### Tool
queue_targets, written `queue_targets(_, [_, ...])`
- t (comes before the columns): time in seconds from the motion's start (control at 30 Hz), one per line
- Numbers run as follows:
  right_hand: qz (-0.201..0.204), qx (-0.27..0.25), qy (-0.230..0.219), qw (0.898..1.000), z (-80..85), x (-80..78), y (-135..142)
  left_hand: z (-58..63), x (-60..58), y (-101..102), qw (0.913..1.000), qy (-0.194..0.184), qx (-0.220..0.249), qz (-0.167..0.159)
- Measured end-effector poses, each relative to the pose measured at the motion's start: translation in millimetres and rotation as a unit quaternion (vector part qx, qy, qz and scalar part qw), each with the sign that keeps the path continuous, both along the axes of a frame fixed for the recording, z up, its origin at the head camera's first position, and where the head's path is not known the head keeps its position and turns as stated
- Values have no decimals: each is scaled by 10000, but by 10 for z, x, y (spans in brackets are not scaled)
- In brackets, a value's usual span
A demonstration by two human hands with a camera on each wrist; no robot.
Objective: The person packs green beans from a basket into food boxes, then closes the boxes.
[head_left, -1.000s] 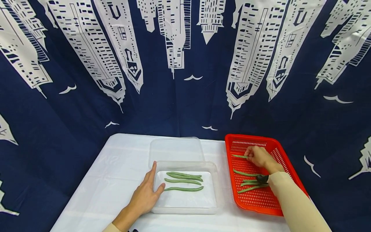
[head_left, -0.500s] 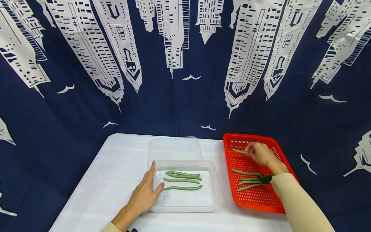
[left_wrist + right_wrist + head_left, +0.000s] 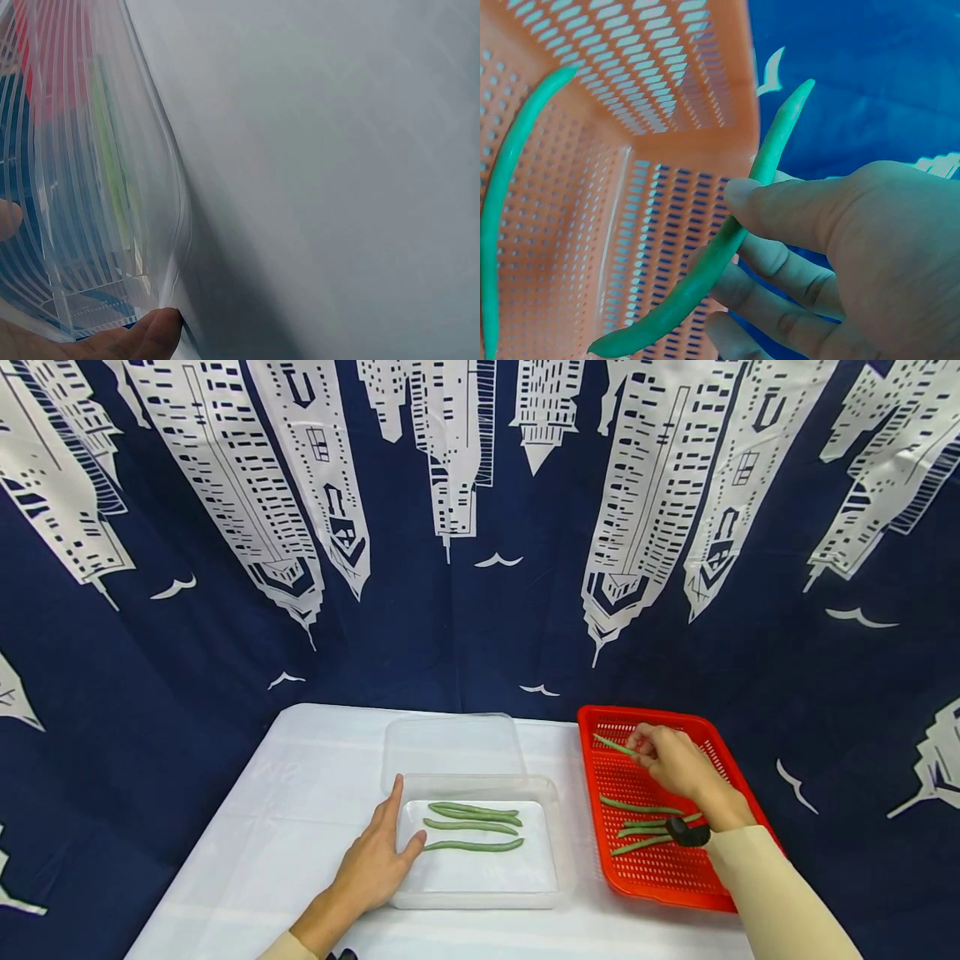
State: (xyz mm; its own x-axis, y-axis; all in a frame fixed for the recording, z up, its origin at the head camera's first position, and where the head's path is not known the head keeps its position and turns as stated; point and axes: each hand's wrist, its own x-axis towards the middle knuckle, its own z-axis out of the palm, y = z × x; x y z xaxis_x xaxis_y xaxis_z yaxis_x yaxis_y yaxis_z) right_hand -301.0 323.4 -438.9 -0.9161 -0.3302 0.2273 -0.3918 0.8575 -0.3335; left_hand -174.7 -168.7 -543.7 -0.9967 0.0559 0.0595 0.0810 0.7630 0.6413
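Observation:
Between thumb and fingers, my right hand (image 3: 671,764) pinches a green bean (image 3: 682,296) at the far end of the red perforated basket (image 3: 592,827). One end of this bean points up past the basket's rim in the right wrist view. Several more green beans (image 3: 637,807) lie lower in the basket, partly hidden by my wrist. My left hand (image 3: 371,864) rests against the left side of a clear plastic container (image 3: 480,901), fingers extended along its wall and thumb over the rim. Inside the container, several green beans (image 3: 472,847) lie side by side, spaced apart.
A clear flat lid (image 3: 453,743) lies on the white table (image 3: 300,802) behind the container. The basket stands at the table's right edge. A dark blue cloth (image 3: 450,635) with white buildings hangs behind the table.
My right hand has lifted the pinched bean up from the basket's floor, and the bean's free end has tipped upward. The left hand has stayed at the container.

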Motion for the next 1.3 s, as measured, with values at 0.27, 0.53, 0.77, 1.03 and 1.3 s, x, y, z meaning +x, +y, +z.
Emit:
queue_targets(0.27, [89, 9, 204, 9998, 114, 165, -241, 6, -12, -2, 10000, 14, -27, 8])
queue_targets(0.53, [56, -31, 188, 9998, 187, 354, -521, 10, -21, 1, 10000, 42, 33, -24])
queue_targets(0.77, [164, -18, 205, 9997, 193, 492, -781, 10, -21, 6, 10000, 76, 48, -42])
queue_targets(1.03, [385, -12, 72, 9992, 139, 595, -1069, 1, -16, 2, 10000, 23, 39, -15])
queue_targets(1.3, [787, 231, 221, 9964, 55, 675, -1348, -13, -15, -3, 10000, 5, 42, -11])
